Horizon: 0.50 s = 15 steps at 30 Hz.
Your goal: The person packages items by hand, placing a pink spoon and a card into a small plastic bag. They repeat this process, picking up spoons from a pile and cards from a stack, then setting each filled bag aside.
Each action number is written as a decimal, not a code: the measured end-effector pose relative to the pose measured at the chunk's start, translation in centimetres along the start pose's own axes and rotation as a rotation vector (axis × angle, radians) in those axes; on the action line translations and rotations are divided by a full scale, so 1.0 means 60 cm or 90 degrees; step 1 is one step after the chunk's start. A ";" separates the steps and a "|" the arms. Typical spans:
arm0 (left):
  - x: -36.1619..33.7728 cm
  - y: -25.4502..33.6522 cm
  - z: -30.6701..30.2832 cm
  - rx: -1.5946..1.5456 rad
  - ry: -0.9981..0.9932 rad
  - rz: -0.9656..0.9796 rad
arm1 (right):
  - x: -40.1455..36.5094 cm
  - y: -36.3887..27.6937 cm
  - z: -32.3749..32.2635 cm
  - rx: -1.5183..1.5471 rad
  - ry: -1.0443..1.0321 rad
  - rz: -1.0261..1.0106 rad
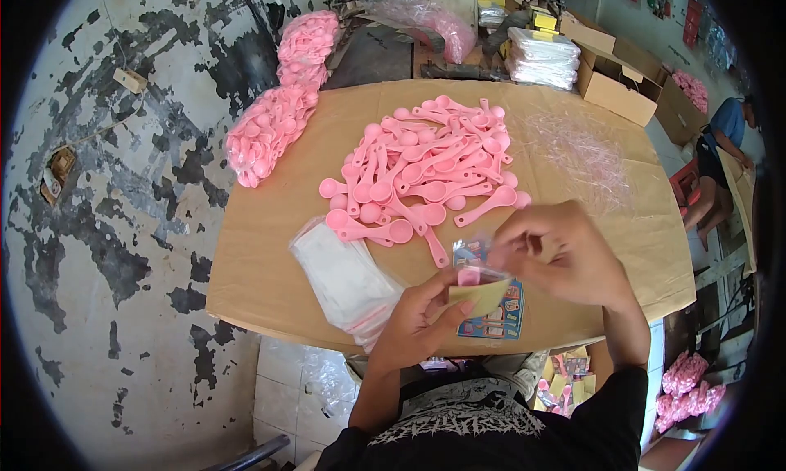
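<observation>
My left hand [422,320] is closed on a small clear plastic bag [478,289] with a yellowish card and a pink measuring spoon [468,276] inside. My right hand [557,254] is slightly blurred, its fingers curled into a pinch at the bag's upper right edge; what lies between them is hidden. Under the bag, blue printed cards [501,320] rest on the table. To the left is a stack of clear plastic bags [340,270]. Beyond my hands spreads a loose heap of pink measuring spoons [426,160].
Thin clear strips [581,156] lie tangled on the brown-covered table [262,266]. Bagged pink spoons [274,127] line its left edge. Behind are packed plastic bags [542,58] and a cardboard box [618,82]. A box of filled packets [569,381] sits below; a person [720,152] sits right.
</observation>
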<state>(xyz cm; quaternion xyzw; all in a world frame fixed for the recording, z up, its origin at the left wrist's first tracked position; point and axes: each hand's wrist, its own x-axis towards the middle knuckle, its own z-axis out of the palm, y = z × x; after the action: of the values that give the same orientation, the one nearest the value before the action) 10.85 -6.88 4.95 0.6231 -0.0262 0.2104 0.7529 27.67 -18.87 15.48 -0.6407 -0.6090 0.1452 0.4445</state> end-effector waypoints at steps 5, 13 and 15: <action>0.012 0.009 0.011 0.005 0.142 0.011 | 0.000 0.008 0.019 -0.015 0.034 0.045; 0.020 0.020 0.028 0.070 0.191 0.048 | 0.010 -0.013 0.028 -0.382 0.129 -0.276; 0.014 0.029 0.037 0.136 0.193 0.031 | 0.015 -0.009 0.036 -0.412 0.140 -0.292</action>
<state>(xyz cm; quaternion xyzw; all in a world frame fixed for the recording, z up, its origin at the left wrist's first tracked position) 11.49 -8.52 7.28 0.6600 0.0950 0.3218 0.6722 25.94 -17.29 14.98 -0.6069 -0.6989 -0.2261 0.3035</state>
